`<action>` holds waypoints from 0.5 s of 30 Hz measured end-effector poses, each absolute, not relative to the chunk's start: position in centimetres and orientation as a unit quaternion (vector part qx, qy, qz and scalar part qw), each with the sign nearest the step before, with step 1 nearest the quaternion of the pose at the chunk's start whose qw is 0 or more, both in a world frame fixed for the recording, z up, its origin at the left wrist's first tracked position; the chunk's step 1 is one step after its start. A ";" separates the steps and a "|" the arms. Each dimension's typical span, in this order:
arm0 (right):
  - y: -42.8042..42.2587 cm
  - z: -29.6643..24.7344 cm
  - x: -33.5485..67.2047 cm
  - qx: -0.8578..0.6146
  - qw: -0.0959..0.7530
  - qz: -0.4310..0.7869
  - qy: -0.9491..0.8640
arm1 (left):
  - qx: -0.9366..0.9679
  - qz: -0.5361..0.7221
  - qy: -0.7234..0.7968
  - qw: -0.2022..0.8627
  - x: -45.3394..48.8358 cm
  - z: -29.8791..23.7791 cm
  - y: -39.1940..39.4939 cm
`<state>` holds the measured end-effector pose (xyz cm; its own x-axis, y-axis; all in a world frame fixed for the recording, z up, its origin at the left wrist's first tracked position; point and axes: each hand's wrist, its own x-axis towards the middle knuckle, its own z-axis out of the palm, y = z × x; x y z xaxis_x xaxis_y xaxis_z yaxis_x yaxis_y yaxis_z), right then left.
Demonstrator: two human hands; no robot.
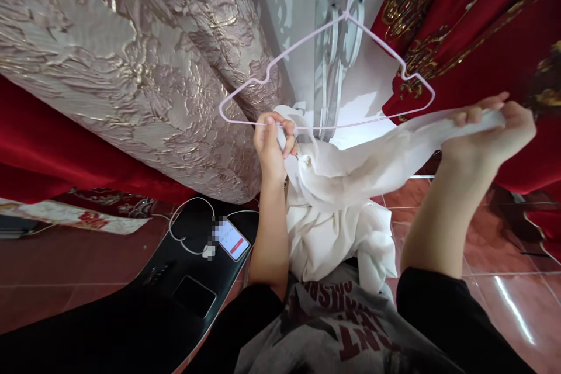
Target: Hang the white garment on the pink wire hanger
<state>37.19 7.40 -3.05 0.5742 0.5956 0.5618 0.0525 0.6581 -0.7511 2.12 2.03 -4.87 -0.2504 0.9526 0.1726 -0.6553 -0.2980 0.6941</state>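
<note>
A thin pink clothes hanger hangs in front of me, its bare lower bar level with my hands. My left hand is closed on a bunch of white fabric, right at the hanger's lower bar; whether the fingers also grip the bar I cannot tell. Out to the right, my right hand is closed on another end of the same cloth and stretches it sideways, below the hanger's right corner. The rest of the cloth falls in folds against my shirt. Its exact kind is not clear.
A pale embossed curtain hangs at the left, a red and gold one at the right. Behind the hanger stands a white scrolled metal grille. A black bench at lower left carries a lit phone, a dark phone and a white cable.
</note>
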 end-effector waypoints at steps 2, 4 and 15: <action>5.9 -4.3 33.7 -0.335 0.850 0.198 -0.355 | 0.295 0.748 0.240 0.543 2.5 -5.0 2.0; 4.2 -4.8 29.0 -0.342 0.841 0.165 -0.385 | 0.294 0.742 0.231 0.556 3.0 -5.1 1.8; 3.3 -6.1 24.6 -0.534 0.584 0.037 -0.610 | 0.335 0.679 0.275 0.593 1.9 -6.2 -0.3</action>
